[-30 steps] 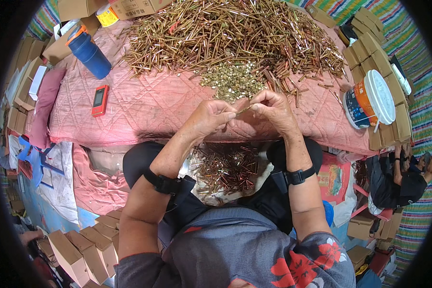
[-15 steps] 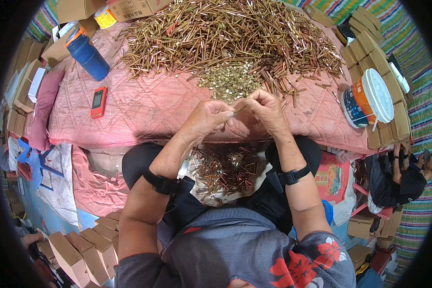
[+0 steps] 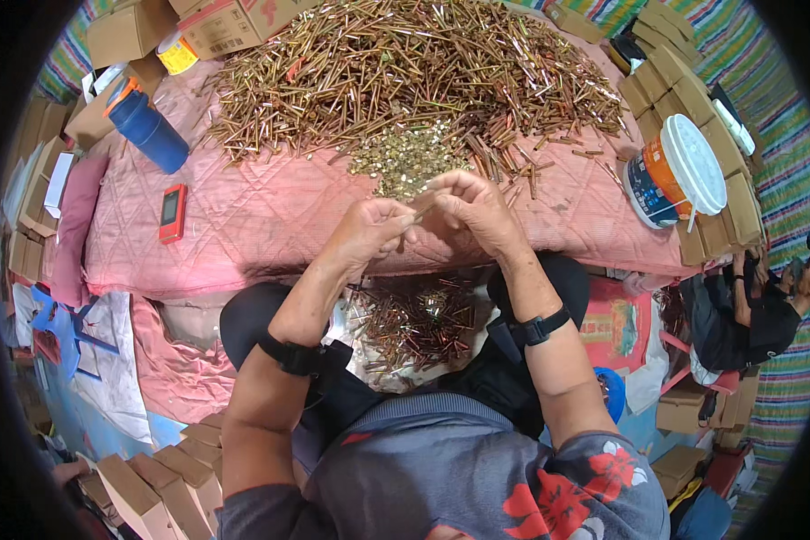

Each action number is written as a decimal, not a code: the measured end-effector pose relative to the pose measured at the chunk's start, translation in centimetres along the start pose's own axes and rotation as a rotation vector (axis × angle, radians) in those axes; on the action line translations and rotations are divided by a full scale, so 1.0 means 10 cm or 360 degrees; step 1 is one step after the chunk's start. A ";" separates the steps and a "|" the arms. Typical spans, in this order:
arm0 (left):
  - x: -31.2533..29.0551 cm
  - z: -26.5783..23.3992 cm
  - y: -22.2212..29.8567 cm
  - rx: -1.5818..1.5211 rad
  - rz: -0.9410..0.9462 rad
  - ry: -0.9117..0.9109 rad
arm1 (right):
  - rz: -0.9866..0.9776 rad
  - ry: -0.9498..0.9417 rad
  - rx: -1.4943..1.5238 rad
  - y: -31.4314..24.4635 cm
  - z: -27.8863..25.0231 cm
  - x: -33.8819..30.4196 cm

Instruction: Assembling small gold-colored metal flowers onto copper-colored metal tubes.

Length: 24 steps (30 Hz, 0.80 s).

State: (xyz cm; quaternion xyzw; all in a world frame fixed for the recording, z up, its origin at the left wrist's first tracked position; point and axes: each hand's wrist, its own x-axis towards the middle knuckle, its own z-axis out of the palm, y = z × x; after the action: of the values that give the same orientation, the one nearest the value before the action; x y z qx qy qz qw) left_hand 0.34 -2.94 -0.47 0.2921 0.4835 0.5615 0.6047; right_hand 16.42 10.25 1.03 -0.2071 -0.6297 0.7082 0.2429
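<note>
Above the front edge of the pink quilted table cover, a thin brass-coloured metal tube (image 3: pixel 422 213) spans the gap between my hands. My left hand (image 3: pixel 369 236) pinches one end between thumb and fingers. At its other end, my right hand (image 3: pixel 479 212) is closed with thumb against fingertips. Just beyond the hands lies a patch of small, shiny gold and silver pieces (image 3: pixel 403 158). A wide heap of similar copper and brass tubes (image 3: pixel 414 72) covers the far part of the table. Between my knees sits another pile of tubes (image 3: pixel 414 324).
On the pink quilted cover (image 3: pixel 270 211) are a blue bottle (image 3: pixel 148 130) and a red device with a screen (image 3: pixel 173 214). A white, orange and blue bucket (image 3: pixel 675 171) stands right, beside stacked cardboard boxes (image 3: pixel 733 193). Another person (image 3: pixel 756 315) sits at far right.
The view has shifted slightly, moving the scene a little left and down at the far left. My hands keep the tube between them, with the right fingers opened somewhat higher.
</note>
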 end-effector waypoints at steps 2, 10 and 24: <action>0.01 -0.01 0.00 0.0029 0.0010 -0.0023 | 0.0050 -0.0062 -0.0020 0.03 -0.06 0.01; 0.05 0.08 -0.07 0.0362 0.0057 -0.0141 | -0.0351 0.0773 -0.1221 -0.12 -0.36 0.03; 0.04 0.07 0.07 -0.0466 0.0073 0.0011 | -0.0425 0.0908 -0.2403 -0.04 -0.76 0.03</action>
State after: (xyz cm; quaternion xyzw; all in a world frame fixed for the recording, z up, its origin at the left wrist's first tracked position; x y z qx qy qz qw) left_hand 0.63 -2.28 0.32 0.2098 0.3918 0.6408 0.6260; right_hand 20.77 16.46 0.56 -0.4103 -0.8704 -0.0216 0.2713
